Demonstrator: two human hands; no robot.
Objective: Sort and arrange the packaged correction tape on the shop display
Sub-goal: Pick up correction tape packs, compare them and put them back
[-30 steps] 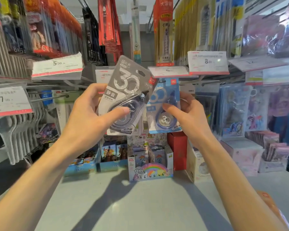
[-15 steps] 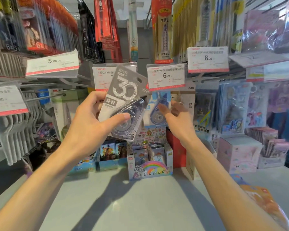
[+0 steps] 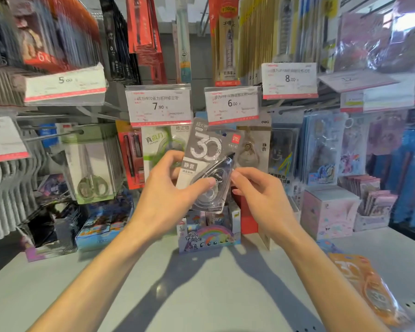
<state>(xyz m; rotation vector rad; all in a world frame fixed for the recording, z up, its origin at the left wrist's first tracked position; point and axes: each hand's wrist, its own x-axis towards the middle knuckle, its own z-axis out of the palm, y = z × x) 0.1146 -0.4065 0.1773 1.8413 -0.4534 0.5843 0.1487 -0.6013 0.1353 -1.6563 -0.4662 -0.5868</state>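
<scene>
Apparently both hands (image 3: 164, 200) (image 3: 261, 200) grasp correction tape pack (image 3: 206, 164); grey shelf (image 3: 201, 295) below.

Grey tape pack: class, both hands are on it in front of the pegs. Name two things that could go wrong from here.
1. The grey pack is tilted, pinched between the left hand and the right hand; if either grip loosens, it may drop onto the rainbow box.
2. Two price tags hang close together, 7.90 and 6.00; the pack could end up on the wrong peg.
</scene>
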